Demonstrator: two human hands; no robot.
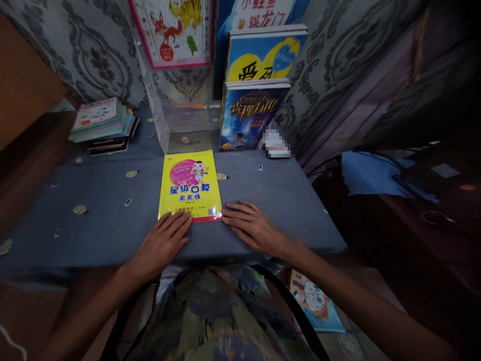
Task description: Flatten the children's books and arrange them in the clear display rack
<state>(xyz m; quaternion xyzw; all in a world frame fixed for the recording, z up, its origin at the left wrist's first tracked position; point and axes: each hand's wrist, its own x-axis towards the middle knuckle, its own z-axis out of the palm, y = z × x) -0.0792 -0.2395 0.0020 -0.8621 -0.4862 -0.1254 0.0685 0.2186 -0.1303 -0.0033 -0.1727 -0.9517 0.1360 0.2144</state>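
A yellow workbook (190,184) with a pink circle and a cartoon child on its cover lies closed and flat on the grey-blue tablecloth (105,210). My left hand (163,243) rests palm down, its fingertips on the book's near left edge. My right hand (252,226) lies flat on the cloth, its fingertips touching the book's near right corner. Neither hand grips anything.
A clear acrylic stand (176,125) sits behind the workbook. Picture books (250,118) lean upright against the wall at the back. A stack of books (103,125) lies at the back left. Another book (315,301) lies on the floor at right, by the table's near edge.
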